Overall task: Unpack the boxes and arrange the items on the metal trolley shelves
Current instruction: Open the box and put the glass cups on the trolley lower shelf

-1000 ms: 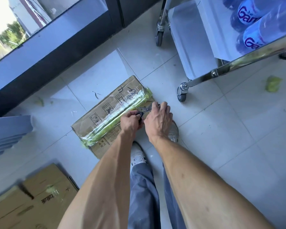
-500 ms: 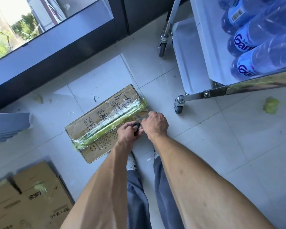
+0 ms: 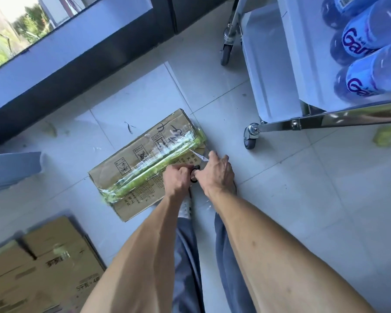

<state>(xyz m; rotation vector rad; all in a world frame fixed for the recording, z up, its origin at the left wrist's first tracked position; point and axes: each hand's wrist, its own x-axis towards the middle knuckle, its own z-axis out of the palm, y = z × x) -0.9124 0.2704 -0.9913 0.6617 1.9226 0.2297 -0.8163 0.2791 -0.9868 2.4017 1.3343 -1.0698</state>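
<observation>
A sealed cardboard box (image 3: 131, 163) lies on the tiled floor, a strip of green and clear tape (image 3: 154, 166) running along its top seam. Both hands meet at the box's right end on a pair of scissors (image 3: 200, 162) with black handles; the blades point toward the taped corner. My left hand (image 3: 175, 179) grips the near handle loop. My right hand (image 3: 216, 172) curls over the other handle and the blades' base. The metal trolley (image 3: 303, 123) stands to the right, with several blue water bottles (image 3: 370, 73) lying on its upper shelf.
More cardboard boxes (image 3: 43, 263) sit at the lower left. A dark window sill runs along the back left. The trolley's castor wheel (image 3: 250, 137) is close to the box's right end. A scrap of green tape (image 3: 385, 136) lies on the floor right.
The view has shifted while both hands stayed on the scissors at the box's right end. The blades now show past my right hand at the taped corner.
</observation>
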